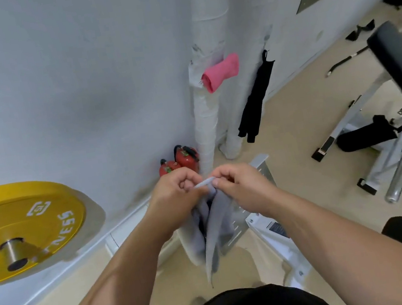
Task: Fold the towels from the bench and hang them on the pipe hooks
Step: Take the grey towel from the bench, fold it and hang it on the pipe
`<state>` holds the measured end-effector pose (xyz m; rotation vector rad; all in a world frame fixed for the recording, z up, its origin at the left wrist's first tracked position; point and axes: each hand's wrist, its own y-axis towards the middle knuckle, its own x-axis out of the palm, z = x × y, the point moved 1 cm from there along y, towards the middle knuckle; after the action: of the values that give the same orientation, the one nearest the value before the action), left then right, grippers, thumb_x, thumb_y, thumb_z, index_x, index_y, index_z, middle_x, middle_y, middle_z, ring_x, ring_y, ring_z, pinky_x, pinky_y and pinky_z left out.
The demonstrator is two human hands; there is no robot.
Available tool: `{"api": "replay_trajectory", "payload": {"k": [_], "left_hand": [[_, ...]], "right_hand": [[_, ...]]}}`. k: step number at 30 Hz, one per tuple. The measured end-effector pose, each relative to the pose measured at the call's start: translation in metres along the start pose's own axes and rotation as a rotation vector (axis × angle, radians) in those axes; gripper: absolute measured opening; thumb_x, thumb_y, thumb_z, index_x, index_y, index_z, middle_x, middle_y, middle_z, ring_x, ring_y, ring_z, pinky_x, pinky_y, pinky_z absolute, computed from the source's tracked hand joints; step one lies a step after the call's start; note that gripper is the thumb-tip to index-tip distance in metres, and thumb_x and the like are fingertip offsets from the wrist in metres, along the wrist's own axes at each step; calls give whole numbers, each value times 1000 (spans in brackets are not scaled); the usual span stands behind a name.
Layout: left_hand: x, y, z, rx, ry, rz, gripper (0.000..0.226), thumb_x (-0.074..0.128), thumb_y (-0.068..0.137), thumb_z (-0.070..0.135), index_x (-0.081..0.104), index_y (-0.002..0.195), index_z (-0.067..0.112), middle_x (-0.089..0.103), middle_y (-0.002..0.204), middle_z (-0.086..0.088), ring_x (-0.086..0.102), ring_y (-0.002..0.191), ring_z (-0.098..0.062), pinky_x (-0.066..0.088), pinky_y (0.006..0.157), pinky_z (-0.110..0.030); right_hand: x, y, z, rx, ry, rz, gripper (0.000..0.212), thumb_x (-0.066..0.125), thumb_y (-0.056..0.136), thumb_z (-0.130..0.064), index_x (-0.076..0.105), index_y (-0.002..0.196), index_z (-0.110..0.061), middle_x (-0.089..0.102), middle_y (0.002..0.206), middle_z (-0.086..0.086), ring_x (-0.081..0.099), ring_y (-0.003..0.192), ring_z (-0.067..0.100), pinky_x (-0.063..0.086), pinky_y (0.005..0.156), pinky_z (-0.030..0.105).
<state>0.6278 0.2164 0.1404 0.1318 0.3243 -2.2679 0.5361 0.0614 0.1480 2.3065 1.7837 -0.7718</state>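
A grey towel (216, 227) hangs in folds below both my hands, in front of my body. My left hand (177, 191) and my right hand (240, 185) sit close together, each pinching the towel's top edge, where a small white loop or tag sticks out between them. Ahead stands a white wrapped pipe (208, 114). A folded pink towel (221, 71) hangs on a hook at its right side. A black towel (256, 98) hangs on a wall hook further right.
A yellow weight plate (21, 227) on a barbell juts in at the left. Two red fire extinguishers (181, 159) stand at the pipe's foot. A padded black bench (401, 65) with a white frame fills the right. White machine parts lie just below my hands.
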Motion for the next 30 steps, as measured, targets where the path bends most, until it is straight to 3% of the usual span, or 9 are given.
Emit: {"api": "replay_trajectory", "payload": {"k": [4,8,13,17,19,21,24,27,30], "left_hand": [[-8,12,-18,-56,129,-37,18,79,85,18,67,72,15,50,57,15,42,56,-3,36,55,-18],[-14,28,-26,-156,132,-29,24,82,82,17,63,67,12,43,58,3,39,55,-10,33,52,-22],[-1,63,-21,-251,202,25,27,78,86,16,61,76,-2,50,61,-8,43,55,-16,32,54,-25],[36,98,0,-241,111,209,23,70,92,13,62,74,2,52,68,-7,43,64,-17,32,57,-27],[61,119,20,-211,19,276,20,67,95,12,64,82,-2,55,72,-10,47,67,-18,35,58,-27],[85,139,42,-177,-42,300,22,66,96,14,64,89,-6,59,75,-14,53,68,-20,42,63,-29],[119,163,76,-131,-102,293,19,69,94,20,70,88,1,65,76,-15,59,70,-24,47,65,-35],[148,178,99,-118,-111,227,21,75,83,33,74,83,12,66,80,-27,57,73,-29,44,69,-46],[163,183,114,-154,-83,161,30,78,73,42,76,86,15,68,94,-34,61,75,-35,49,71,-65]], "right_hand": [[-25,23,17,31,-37,91,20,58,99,-23,70,83,-24,48,63,-10,40,56,5,34,57,26],[-68,51,39,67,35,193,23,56,100,-23,67,80,-19,50,66,-3,44,62,13,37,59,29],[-137,104,72,67,110,269,48,51,82,-50,58,83,-2,49,71,5,46,69,18,41,68,38],[-191,136,91,80,127,303,23,57,92,-31,67,87,-11,63,76,5,58,73,20,46,70,35],[-212,146,95,80,60,255,10,57,98,-19,64,105,-23,60,75,1,57,70,17,44,66,30],[-225,151,96,42,10,141,23,56,98,-13,60,114,-29,48,62,-5,46,57,11,37,58,25],[-230,148,87,-62,85,-11,29,56,100,-14,62,121,-33,36,50,-14,38,49,7,41,54,23],[-226,142,77,-127,263,-130,36,59,101,-15,61,131,-33,44,64,3,49,65,16,45,67,26],[-224,140,73,-77,458,-235,22,59,101,-14,71,114,-26,74,89,3,69,86,13,53,79,26]]}}
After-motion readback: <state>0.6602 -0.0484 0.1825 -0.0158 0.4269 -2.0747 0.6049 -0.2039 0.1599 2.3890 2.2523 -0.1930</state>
